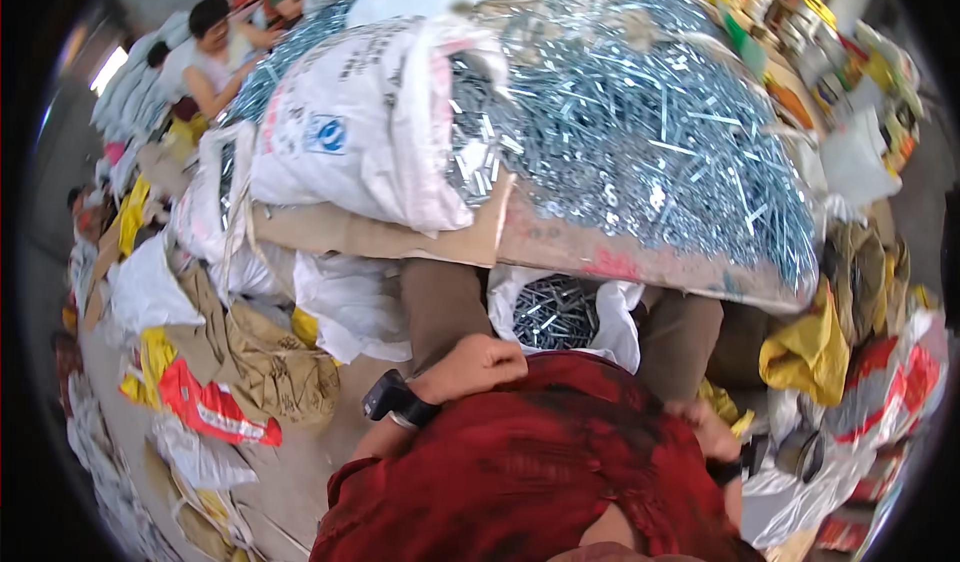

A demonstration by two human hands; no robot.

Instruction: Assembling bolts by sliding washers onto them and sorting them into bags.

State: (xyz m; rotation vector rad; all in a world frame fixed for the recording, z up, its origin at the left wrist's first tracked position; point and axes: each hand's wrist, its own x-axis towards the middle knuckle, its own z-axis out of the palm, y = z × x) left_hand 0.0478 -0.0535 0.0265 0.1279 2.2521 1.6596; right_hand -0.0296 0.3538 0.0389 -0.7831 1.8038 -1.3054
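Observation:
My left hand (478,364) is curled into a fist against my red shirt at the waist, with a black watch on the wrist; it holds nothing I can see. My right hand (712,430) rests at my right hip, fingers bent against the shirt hem, partly hidden. Between my knees stands an open white bag of silver screws (556,312). In front of me a huge heap of silver screws (640,132) lies on a cardboard-edged board (610,252), with a white woven sack (370,122) lying on its left part.
Crumpled white, yellow and red bags (200,402) and brown paper litter the floor at left. More yellow and red bags (850,372) lie at right. Another person (215,52) sits at the far left back. Tins and boxes (810,32) crowd the back right.

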